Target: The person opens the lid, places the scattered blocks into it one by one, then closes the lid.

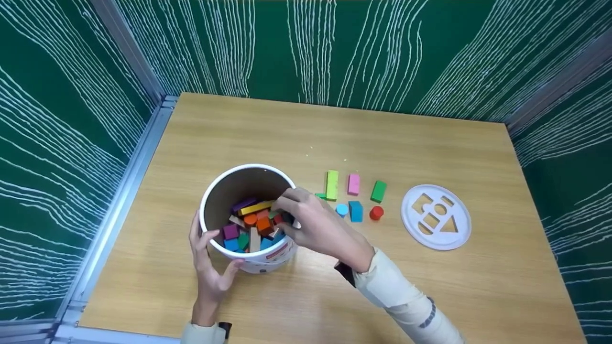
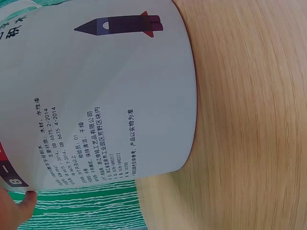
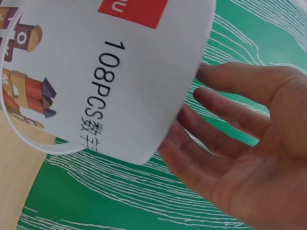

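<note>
Right of bucket (image 1: 229, 191): blocks (image 1: 354, 185), lid (image 1: 458, 211)

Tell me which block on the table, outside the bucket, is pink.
The small pink block in the far row, between the yellow-green block and the darker green block; no other block visible on the table shares its colour.

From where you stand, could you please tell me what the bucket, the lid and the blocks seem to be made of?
The bucket looks like cardboard, printed white outside and matte brown inside, though plastic is possible. The lid seems plastic: smooth, white, with cut-outs. The blocks are probably painted wood: crisp edges, flat colours, and one bare-looking beige block inside.
</note>
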Available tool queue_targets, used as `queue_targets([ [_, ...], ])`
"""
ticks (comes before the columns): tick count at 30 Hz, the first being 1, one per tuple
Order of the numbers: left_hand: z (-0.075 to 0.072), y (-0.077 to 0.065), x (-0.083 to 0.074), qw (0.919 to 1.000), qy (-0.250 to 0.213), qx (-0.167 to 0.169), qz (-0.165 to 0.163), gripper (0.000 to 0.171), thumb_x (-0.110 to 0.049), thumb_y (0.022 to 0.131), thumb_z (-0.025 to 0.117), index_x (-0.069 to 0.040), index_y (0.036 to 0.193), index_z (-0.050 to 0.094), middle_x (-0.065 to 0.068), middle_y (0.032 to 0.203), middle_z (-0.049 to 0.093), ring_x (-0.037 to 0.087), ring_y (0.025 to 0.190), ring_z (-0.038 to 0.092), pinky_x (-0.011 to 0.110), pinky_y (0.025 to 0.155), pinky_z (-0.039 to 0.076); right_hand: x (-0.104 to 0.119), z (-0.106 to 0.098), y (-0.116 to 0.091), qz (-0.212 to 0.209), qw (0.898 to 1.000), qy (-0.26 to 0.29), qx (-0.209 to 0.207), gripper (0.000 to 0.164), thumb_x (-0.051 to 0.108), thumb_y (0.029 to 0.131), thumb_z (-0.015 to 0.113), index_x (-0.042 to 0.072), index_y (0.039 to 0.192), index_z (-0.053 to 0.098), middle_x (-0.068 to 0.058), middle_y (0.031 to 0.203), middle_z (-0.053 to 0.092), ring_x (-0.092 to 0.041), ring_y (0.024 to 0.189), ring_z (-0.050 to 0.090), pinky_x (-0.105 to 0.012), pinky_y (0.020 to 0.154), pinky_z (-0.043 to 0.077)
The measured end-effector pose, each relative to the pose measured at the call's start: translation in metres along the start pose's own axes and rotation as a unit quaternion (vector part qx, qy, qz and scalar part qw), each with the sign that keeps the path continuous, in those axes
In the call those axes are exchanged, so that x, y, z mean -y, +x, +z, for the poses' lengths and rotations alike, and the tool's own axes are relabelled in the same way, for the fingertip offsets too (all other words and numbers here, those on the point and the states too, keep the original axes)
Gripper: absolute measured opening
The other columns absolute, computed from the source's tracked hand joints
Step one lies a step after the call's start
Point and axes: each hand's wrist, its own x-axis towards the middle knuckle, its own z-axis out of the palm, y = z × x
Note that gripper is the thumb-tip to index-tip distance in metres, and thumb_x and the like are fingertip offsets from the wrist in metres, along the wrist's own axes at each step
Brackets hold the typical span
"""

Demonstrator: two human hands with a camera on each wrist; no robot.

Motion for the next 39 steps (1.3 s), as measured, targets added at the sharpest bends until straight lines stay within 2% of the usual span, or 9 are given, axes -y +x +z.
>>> queue_targets([
  [5,0.0,-0.001,0.0,1.0,-0.003,-0.003,-0.002,0.062,-0.035,0.071,0.067,0.009,0.106,0.039,0.033,0.135,0.017,0.041,0.125,0.018,0.065,0.092,0.021,-0.001,-0.005,-0.007,0.013,1.0,0.001,-0.015,0.024,0.018,0.076,0.068,0.013,0.099,0.063,-0.003,0.105,0.055,-0.016,0.095,0.049,-0.026,0.076,0.05],
  [12,0.002,-0.001,0.002,0.9998,-0.014,-0.005,0.011,0.062,-0.034,0.071,0.067,0.008,0.106,0.04,0.034,0.134,0.017,0.042,0.124,0.018,0.046,0.103,0.023,-0.011,-0.008,-0.02,0.028,0.998,0.019,-0.046,0.024,0.014,0.076,0.067,0.014,0.099,0.062,-0.001,0.102,0.055,-0.014,0.094,0.05,-0.027,0.078,0.049],
  [19,0.001,-0.002,0.002,0.9999,-0.005,-0.006,0.009,0.061,-0.035,0.072,0.066,0.008,0.107,0.04,0.034,0.134,0.017,0.042,0.124,0.018,0.066,0.092,0.021,-0.021,-0.005,-0.029,0.031,0.997,0.026,-0.073,0.024,0.015,0.075,0.068,0.012,0.098,0.062,0.0,0.098,0.055,-0.012,0.083,0.051,-0.023,0.069,0.05],
  [24,0.001,-0.002,0.001,1.0,-0.002,-0.004,0.003,0.061,-0.034,0.072,0.066,0.008,0.107,0.04,0.033,0.134,0.017,0.041,0.124,0.018,0.06,0.096,0.022,-0.028,-0.001,-0.036,0.049,0.995,0.027,-0.083,0.024,0.013,0.073,0.07,0.011,0.096,0.062,0.001,0.096,0.056,-0.011,0.085,0.052,-0.021,0.072,0.05],
  [31,0.0,-0.002,0.0,1.0,0.002,-0.004,-0.006,0.062,-0.034,0.072,0.066,0.008,0.108,0.039,0.032,0.135,0.017,0.039,0.125,0.019,0.04,0.104,0.023,-0.036,0.005,-0.042,0.086,0.994,0.009,-0.07,0.028,0.017,0.072,0.072,0.013,0.097,0.062,0.003,0.098,0.057,-0.008,0.083,0.053,-0.014,0.07,0.047],
  [37,0.001,-0.003,0.0,1.0,-0.002,-0.005,-0.002,0.062,-0.035,0.072,0.066,0.008,0.107,0.039,0.033,0.134,0.017,0.04,0.125,0.018,0.053,0.101,0.022,-0.047,0.014,-0.052,0.108,0.991,-0.001,-0.073,0.027,0.018,0.071,0.072,0.016,0.095,0.062,0.005,0.097,0.058,-0.008,0.082,0.053,-0.016,0.068,0.047],
  [39,0.002,-0.003,0.0,1.0,-0.006,-0.007,0.001,0.062,-0.036,0.072,0.066,0.008,0.107,0.039,0.033,0.134,0.017,0.04,0.124,0.018,0.053,0.1,0.022,-0.051,0.018,-0.056,0.111,0.991,-0.006,-0.076,0.026,0.018,0.071,0.072,0.017,0.095,0.063,0.006,0.096,0.058,-0.008,0.082,0.053,-0.017,0.068,0.047],
])
